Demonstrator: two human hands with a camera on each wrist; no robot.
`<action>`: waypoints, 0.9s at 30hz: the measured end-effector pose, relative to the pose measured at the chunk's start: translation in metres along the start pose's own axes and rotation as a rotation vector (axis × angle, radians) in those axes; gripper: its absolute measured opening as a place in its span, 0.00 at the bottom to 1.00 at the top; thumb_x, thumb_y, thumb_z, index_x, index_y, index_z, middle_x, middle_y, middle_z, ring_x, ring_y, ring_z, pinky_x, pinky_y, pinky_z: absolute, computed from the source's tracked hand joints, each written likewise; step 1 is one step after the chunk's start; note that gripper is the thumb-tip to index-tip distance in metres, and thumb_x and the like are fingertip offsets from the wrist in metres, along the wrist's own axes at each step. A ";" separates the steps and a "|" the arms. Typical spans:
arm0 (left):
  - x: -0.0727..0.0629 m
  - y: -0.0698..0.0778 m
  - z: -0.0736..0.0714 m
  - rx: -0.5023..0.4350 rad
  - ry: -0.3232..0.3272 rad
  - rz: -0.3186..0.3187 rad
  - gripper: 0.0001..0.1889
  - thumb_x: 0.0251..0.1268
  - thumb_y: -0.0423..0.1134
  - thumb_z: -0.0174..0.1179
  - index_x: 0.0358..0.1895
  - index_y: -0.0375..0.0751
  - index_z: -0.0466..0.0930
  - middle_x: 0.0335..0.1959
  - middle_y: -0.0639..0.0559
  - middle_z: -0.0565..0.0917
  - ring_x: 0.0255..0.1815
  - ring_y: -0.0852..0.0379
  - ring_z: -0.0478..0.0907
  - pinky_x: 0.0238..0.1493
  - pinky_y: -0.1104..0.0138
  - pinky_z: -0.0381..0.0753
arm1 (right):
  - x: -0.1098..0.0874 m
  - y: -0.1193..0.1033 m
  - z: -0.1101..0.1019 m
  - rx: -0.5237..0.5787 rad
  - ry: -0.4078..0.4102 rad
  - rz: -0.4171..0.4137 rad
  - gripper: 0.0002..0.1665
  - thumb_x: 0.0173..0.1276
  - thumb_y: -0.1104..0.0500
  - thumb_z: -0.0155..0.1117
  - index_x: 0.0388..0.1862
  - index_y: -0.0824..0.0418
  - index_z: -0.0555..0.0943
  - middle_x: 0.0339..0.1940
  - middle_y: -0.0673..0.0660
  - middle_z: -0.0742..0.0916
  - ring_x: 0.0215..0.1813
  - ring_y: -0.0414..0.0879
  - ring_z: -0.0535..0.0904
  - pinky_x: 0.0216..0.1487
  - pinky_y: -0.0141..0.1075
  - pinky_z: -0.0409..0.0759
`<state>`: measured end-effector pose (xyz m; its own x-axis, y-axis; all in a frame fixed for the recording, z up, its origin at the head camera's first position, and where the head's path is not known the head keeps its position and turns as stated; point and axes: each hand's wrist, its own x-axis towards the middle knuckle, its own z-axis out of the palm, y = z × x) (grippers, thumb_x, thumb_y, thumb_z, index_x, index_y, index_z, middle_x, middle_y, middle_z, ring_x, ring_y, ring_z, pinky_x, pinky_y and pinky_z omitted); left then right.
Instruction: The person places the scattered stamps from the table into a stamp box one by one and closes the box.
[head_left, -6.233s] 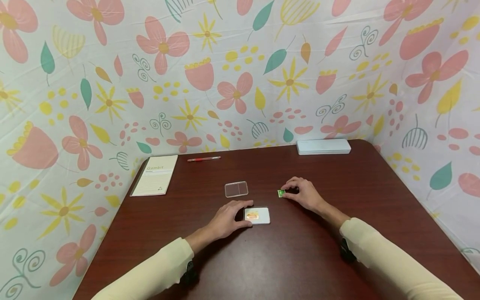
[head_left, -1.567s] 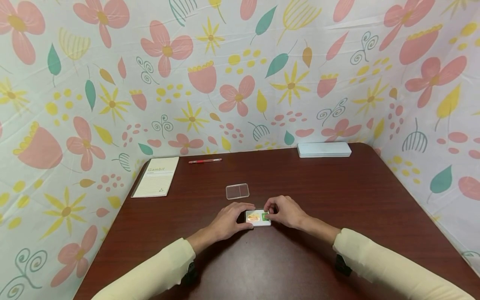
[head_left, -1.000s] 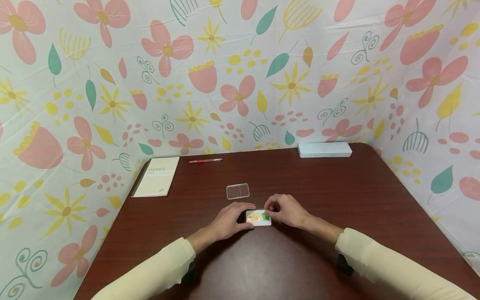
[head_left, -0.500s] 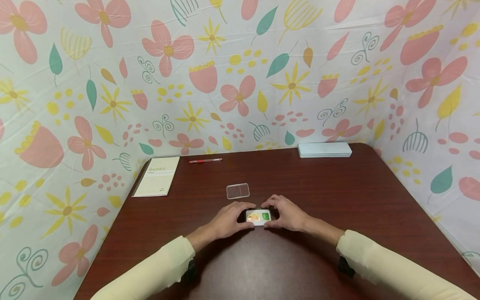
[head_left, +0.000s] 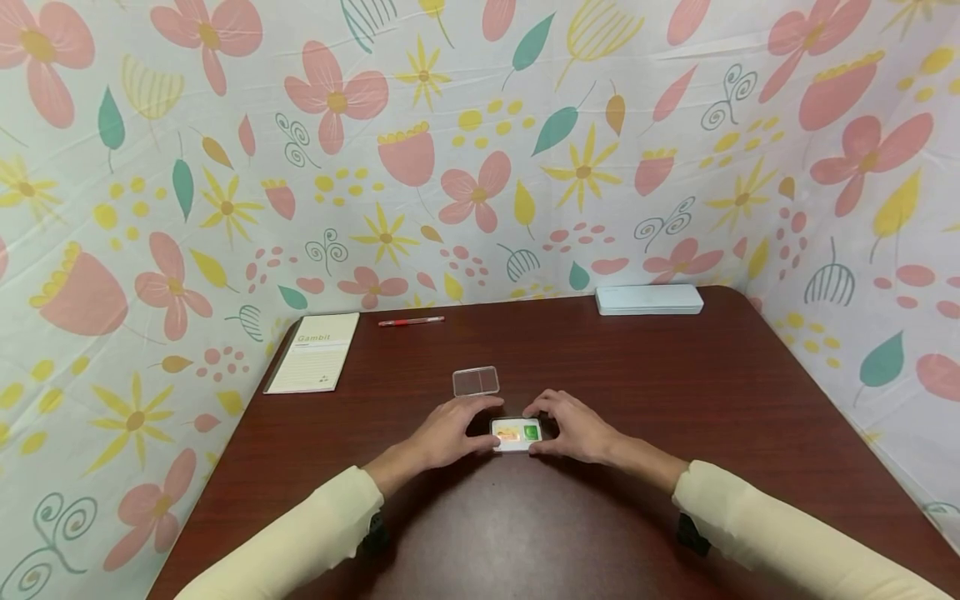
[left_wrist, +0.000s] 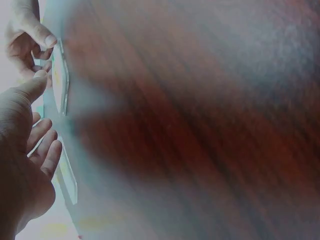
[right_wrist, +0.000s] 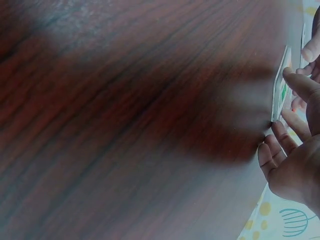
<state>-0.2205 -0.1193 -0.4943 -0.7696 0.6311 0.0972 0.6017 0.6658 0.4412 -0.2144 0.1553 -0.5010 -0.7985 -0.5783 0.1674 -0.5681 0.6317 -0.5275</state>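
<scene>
A small flat case (head_left: 516, 447) with a white inside lies on the table in front of me. An orange-and-yellow picture sticker (head_left: 507, 434) sits in its left part, a green square sticker (head_left: 532, 432) in its right. My right hand (head_left: 577, 427) holds the case's right end between thumb and index finger. Beside the left end is my left hand (head_left: 448, 430), thumb and fingers spread apart, its thumb tip close to the case edge; whether it touches is unclear. Just behind lies a clear rectangular cover (head_left: 476, 382) with a line across it.
On the dark wooden table (head_left: 675, 375), a notebook (head_left: 313, 354) lies at the left edge. A red pen (head_left: 411, 321) is near the back. A light blue pencil box (head_left: 649, 300) stands at the back right, against the flowered cloth (head_left: 480, 192).
My right hand brought the green sticker from the table onto the case's right part, let go of it and took the case's right end. My left hand has just drawn slightly left off the case.
</scene>
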 end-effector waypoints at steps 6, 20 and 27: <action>0.000 -0.006 -0.009 0.002 0.011 -0.019 0.34 0.73 0.50 0.71 0.77 0.44 0.73 0.73 0.48 0.78 0.73 0.47 0.74 0.70 0.48 0.74 | 0.001 0.001 -0.001 0.023 -0.008 0.005 0.27 0.61 0.53 0.85 0.56 0.60 0.86 0.53 0.53 0.85 0.53 0.50 0.80 0.55 0.46 0.80; 0.006 -0.034 -0.020 0.137 0.033 -0.039 0.43 0.69 0.51 0.73 0.82 0.40 0.65 0.79 0.43 0.71 0.75 0.46 0.73 0.69 0.47 0.76 | 0.023 0.007 -0.012 -0.034 -0.004 0.016 0.44 0.67 0.52 0.81 0.76 0.67 0.74 0.73 0.65 0.79 0.74 0.62 0.73 0.72 0.60 0.72; 0.007 -0.047 -0.020 0.194 0.090 -0.021 0.43 0.69 0.50 0.73 0.81 0.36 0.65 0.78 0.40 0.71 0.76 0.46 0.72 0.65 0.46 0.79 | 0.042 0.015 -0.015 -0.088 -0.025 0.006 0.49 0.69 0.53 0.80 0.81 0.70 0.67 0.78 0.69 0.73 0.79 0.65 0.68 0.73 0.60 0.70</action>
<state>-0.2581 -0.1542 -0.4968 -0.7932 0.5839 0.1729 0.6084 0.7483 0.2645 -0.2595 0.1477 -0.4894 -0.7975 -0.5861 0.1433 -0.5794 0.6776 -0.4529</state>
